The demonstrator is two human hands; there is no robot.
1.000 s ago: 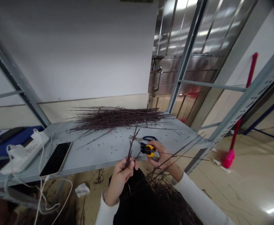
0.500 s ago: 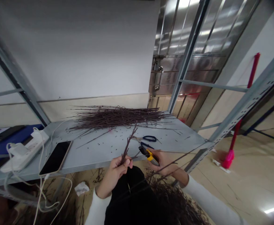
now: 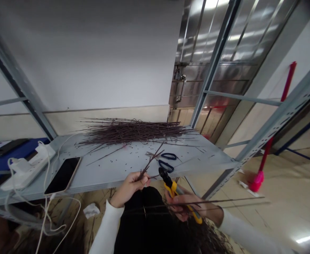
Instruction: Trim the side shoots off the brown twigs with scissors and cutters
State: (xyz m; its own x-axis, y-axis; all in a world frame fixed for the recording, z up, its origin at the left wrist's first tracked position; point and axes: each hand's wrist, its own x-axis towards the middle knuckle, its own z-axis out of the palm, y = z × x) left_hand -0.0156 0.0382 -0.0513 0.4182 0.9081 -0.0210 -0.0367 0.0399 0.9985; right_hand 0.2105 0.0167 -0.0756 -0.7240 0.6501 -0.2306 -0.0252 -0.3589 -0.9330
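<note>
My left hand (image 3: 130, 187) is closed round a few dark branching twigs (image 3: 150, 161), which rise from the fist at a slant above the shelf's front edge. In my right hand (image 3: 188, 204) are yellow-and-grey cutting pliers (image 3: 172, 187), their black jaws pointing up and left. The jaws are a short way right of the left hand's twigs. A long thin twig (image 3: 237, 200) crosses the right hand almost level; I cannot tell whether the fingers hold it. Just beyond the jaws, dark-handled scissors (image 3: 168, 156) lie on the shelf.
A large pile of dark twigs (image 3: 136, 131) lies along the back of the grey shelf (image 3: 91, 176). To the left are a phone (image 3: 63, 175), a white power strip (image 3: 30, 169) and cables. More twigs (image 3: 202, 236) are heaped low beside my lap. Metal posts flank the shelf.
My right hand has moved down and slightly right with the pliers, showing more of their handles. The long twig by it has swung from a slant to nearly level. The left hand's twigs lean further right.
</note>
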